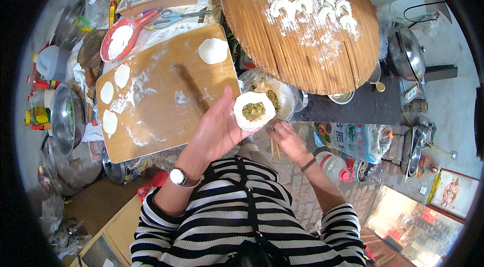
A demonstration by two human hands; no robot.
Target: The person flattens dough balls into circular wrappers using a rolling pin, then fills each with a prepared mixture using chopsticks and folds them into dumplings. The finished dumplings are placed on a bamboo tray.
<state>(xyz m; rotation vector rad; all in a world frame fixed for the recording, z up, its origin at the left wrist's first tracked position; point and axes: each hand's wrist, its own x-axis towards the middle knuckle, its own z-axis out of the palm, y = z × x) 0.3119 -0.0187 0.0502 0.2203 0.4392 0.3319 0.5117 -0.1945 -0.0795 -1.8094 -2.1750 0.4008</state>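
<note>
On the palm and fingers of my left hand [217, 127] lies a round dough wrapper [239, 110]. A mound of chopped green and brown filling [253, 111] sits in its middle. My right hand [287, 136] is just right of the wrapper, its fingers curled around a pair of wooden chopsticks [278, 151], whose ends stick out below. Behind both hands stands a bowl [288, 102] with more filling [273, 97], partly hidden by the wrapper. To the left, a rolling pin [185, 81] rests on a floured wooden board [159, 136], with several flat wrappers [213, 51] near its edges.
Several shaped dumplings [283, 9] lie on a floured round wooden board [261, 45] at the back right. A red scoop of flour [120, 42] and blue-handled scissors [166, 19] lie behind the left board. A metal basin [68, 119] stands far left, a lidded pan [410, 53] far right.
</note>
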